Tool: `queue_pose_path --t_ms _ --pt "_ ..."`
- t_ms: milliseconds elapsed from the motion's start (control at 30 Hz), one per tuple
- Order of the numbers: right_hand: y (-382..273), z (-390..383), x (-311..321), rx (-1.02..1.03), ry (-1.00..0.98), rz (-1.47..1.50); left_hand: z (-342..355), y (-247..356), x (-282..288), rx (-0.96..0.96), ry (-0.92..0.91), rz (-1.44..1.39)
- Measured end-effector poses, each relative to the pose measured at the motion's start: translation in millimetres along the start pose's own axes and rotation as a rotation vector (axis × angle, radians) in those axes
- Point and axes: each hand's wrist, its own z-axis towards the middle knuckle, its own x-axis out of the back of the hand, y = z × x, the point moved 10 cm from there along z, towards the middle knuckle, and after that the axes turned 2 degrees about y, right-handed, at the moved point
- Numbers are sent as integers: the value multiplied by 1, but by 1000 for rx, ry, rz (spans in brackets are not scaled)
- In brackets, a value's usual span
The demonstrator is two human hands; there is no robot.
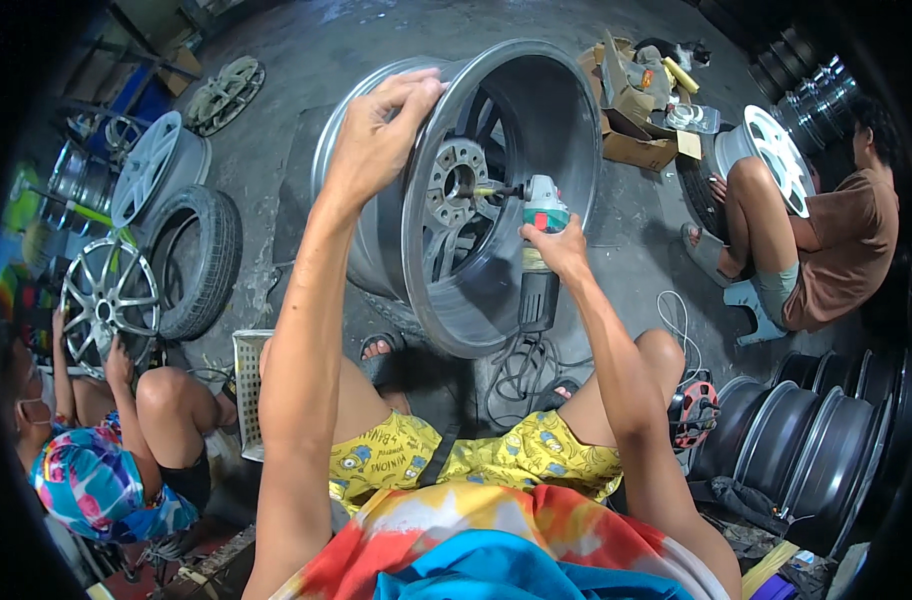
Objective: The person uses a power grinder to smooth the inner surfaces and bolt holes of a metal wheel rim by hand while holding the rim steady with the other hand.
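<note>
The left hand (378,135) holds the wheel rim (441,203) — some fingers are hidden. The right hand (558,246) grips an angle grinder (543,200) — its tip looks unclear.

Head-worn fisheye view, facing down toward nearby hands (374,138).

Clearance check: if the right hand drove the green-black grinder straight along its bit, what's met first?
Likely the round grey metal hub inside the grey wheel; bit tip looks near its centre hole, depth unclear.
</note>
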Motion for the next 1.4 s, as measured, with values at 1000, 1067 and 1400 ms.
queue_pose_path --t_ms 1000,1067,1400 --pt "74 -28 -77 -550 -332 842 -6 -61 67 234 301 -119" --pt "80 -23 -79 -538 -326 819 -6 -61 65 233 293 -134" --pt "82 -16 -77 -532 -290 766 -10 -41 56 167 290 -83"
